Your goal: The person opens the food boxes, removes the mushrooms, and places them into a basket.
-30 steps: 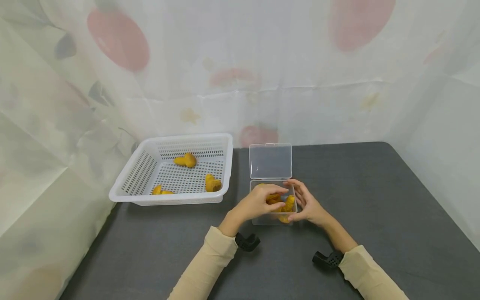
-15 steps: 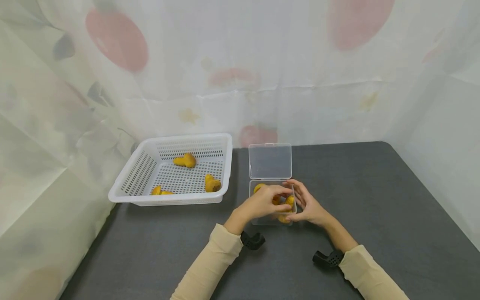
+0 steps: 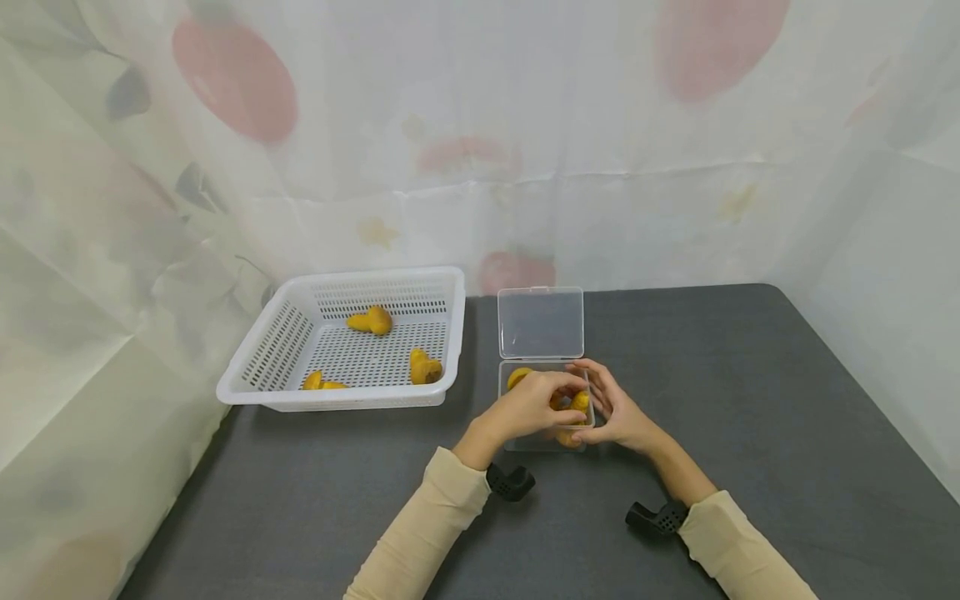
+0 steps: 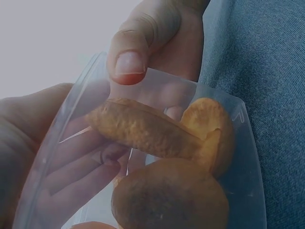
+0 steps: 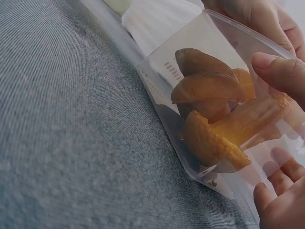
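Note:
A clear plastic box [image 3: 522, 441] stands on the dark table, holding several orange-yellow mushrooms [image 5: 207, 88]. My right hand [image 3: 624, 419] grips its right side, thumb over the near wall and fingers along the outside. Over the opening reaches my left hand [image 3: 527, 406], its thumb and fingers lowered inside around a mushroom [image 4: 143, 129] whose stem points up near the right wall. In the left wrist view there seems to be a gap between those fingers and the stem; whether they pinch it is unclear. The back of the left hand hides part of the box.
The box's transparent lid [image 3: 540, 323] lies folded back behind it. At the left stands a white perforated basket [image 3: 247, 395] with three mushrooms or pieces inside, one a mushroom [image 3: 372, 320] at the back. A printed curtain [image 3: 615, 117] hangs behind the table.
My left hand has shifted a little to the right inside the box, uncovering a mushroom in its back left corner. My right hand, the box and the basket have stayed put.

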`<state>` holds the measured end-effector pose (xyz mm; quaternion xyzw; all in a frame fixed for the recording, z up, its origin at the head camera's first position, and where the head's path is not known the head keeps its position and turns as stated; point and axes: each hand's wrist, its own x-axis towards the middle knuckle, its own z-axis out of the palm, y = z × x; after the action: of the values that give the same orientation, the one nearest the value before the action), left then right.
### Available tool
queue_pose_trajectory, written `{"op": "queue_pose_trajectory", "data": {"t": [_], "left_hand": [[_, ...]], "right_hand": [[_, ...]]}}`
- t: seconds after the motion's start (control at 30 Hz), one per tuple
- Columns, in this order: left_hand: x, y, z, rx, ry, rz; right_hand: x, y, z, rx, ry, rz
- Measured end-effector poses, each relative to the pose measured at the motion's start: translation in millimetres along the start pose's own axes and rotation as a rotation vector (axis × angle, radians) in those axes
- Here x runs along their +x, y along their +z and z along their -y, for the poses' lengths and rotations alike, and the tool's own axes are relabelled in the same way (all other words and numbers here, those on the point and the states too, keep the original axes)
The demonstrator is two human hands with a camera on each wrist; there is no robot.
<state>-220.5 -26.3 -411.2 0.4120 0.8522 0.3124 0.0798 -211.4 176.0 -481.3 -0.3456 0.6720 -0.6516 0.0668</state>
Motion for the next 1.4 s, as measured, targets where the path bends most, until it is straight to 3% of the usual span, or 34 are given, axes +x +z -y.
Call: {"op": "queue_pose_trajectory", "data": {"t": [0.3,0.57,0.8,1.1,1.4], "left_hand": [[0.1,1.1,0.1,0.062,0.004,-0.025],[-2.5,-1.0,-0.5,0.049,0.017,-0.032],[-5.5,-2.2,3.3,0.071,0.067,-0.096],[-9.0,-11.6,-2.0,0.02,0.091,-0.133],[-12.5,-17.9,-1.8,-0.041,0.157,-0.229]], "right_hand": [[-0.1,0.4,0.7,-0.019,0.002,-0.001],[-0.5,0.8,-0.6,-0.021,-0.009,-0.003],[-0.7,1.4,0.4,-0.01,0.011,-0.012],[-0.5,1.5,2.4,-0.011,0.053,-0.021],[-1.3,1.0,0.5,-0.042,0.056,-0.028]]}}
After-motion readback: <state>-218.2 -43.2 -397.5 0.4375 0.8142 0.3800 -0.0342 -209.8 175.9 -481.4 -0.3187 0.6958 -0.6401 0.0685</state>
